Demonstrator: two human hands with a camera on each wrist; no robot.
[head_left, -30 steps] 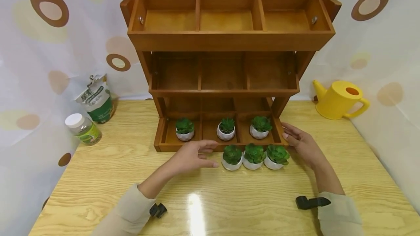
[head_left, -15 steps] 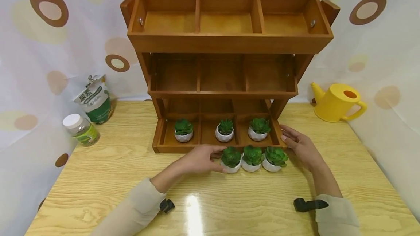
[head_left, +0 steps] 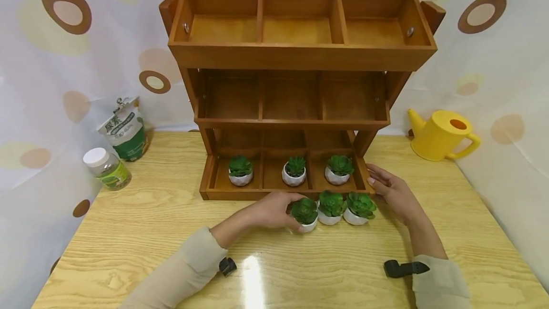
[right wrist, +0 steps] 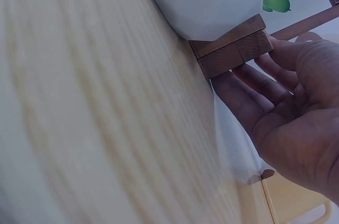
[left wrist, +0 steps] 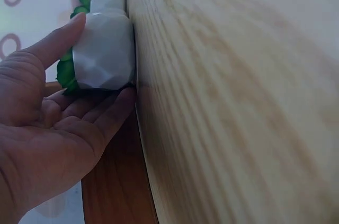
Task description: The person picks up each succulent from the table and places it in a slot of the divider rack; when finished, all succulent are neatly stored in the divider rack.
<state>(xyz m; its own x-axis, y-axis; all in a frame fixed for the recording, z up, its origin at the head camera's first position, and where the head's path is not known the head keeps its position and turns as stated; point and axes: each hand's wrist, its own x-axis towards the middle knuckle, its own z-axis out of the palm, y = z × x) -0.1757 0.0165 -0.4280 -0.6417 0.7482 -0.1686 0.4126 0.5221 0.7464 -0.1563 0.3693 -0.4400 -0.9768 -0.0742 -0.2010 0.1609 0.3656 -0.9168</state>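
Note:
My left hand (head_left: pixel 276 211) holds the leftmost front potted succulent (head_left: pixel 305 212), thumb on the near side and fingers behind. In the left wrist view its faceted white pot (left wrist: pixel 105 52) lies between thumb and fingers, upright at the table surface. Two more potted succulents, a middle one (head_left: pixel 330 206) and a right one (head_left: pixel 359 208), stand beside it in a row before the wooden shelf (head_left: pixel 302 57). With its thumb near the front corner and its fingers along the outer side, my right hand (head_left: pixel 396 197) grips the shelf's bottom right end (right wrist: pixel 238 49).
Three potted succulents sit in the bottom tier, one per compartment: left (head_left: pixel 240 170), middle (head_left: pixel 294 171), right (head_left: pixel 339 169). A yellow watering can (head_left: pixel 439 135) stands at the right. To the left are a white-capped jar (head_left: pixel 107 169) and a green-and-white bag (head_left: pixel 126 130).
My left hand has moved right and taken hold of the leftmost front succulent, which has shifted slightly toward me. My right hand stays at the shelf's corner.

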